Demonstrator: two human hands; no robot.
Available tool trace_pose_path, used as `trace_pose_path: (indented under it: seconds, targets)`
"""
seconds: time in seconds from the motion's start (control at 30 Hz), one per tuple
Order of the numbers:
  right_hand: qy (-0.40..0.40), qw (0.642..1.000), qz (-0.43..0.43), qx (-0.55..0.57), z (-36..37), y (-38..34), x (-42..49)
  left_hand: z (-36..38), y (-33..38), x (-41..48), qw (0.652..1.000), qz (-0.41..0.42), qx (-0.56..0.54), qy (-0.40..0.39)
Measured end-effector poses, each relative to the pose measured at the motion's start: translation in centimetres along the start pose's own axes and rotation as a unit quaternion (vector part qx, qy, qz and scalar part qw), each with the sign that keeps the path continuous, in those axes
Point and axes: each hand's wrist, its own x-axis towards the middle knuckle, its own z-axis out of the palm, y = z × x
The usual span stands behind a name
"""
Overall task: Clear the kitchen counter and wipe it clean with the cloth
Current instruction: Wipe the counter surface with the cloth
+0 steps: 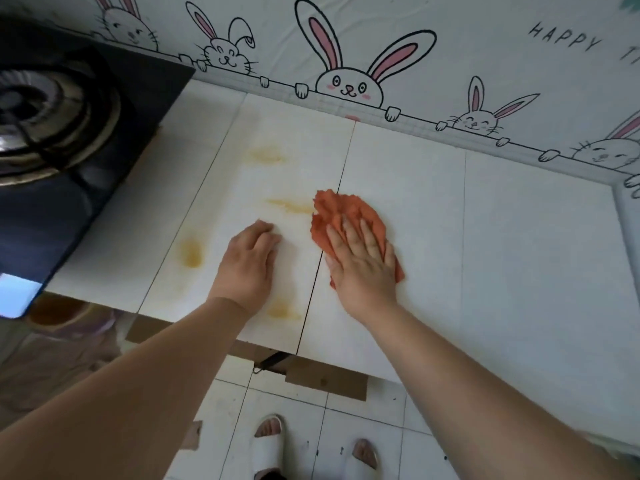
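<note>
An orange cloth (341, 216) lies crumpled on the white tiled counter (502, 237), near its middle. My right hand (363, 265) presses flat on the cloth with fingers spread, covering its near half. My left hand (251, 259) rests palm down on the bare counter just left of the cloth, fingers curled slightly, holding nothing. Several yellowish stains mark the tile: one (266, 155) far from me, a streak (291, 206) touching the cloth's left edge, one (192, 252) left of my left hand and one (282, 310) by my left wrist.
A black gas stove (69, 140) with a round burner fills the counter's left end. The wall behind carries a rabbit-pattern covering (349, 88). The counter's front edge (263, 344) runs below my wrists; beneath it are floor tiles and my feet in white slippers (268, 445).
</note>
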Motion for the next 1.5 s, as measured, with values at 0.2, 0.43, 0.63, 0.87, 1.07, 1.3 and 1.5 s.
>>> trace_pose_path:
  seconds: [0.2,0.43,0.63,0.87,1.07,1.3,1.5]
  targets:
    - [-0.001,0.997,-0.057,-0.045,0.9,2.9,-12.0,-0.4,0.4,0.1,1.000,-0.002,-0.009,-0.011]
    - [0.033,0.960,0.279,-0.004,0.1,5.5,-9.6,-0.4,0.5,0.2,1.000,-0.004,0.000,-0.018]
    - [0.056,0.989,0.132,0.026,2.8,-5.4,-10.2,-0.3,0.9,0.1,1.000,-0.007,0.004,-0.011]
    - [0.016,0.995,0.097,-0.011,1.1,2.9,-11.1,-0.4,1.0,0.2,1.000,-0.015,-0.001,-0.017]
    - [-0.018,0.997,-0.079,0.001,2.3,-3.7,-11.3,-0.5,0.3,0.2,0.999,-0.017,-0.043,-0.027]
    - [-0.099,0.972,-0.211,-0.006,0.3,-5.2,-0.9,-2.0,0.1,0.5,0.970,-0.068,-0.232,-0.012]
    - [-0.119,0.987,-0.103,-0.026,-1.1,-5.6,6.8,-1.9,0.2,1.8,0.994,-0.032,-0.101,-0.027]
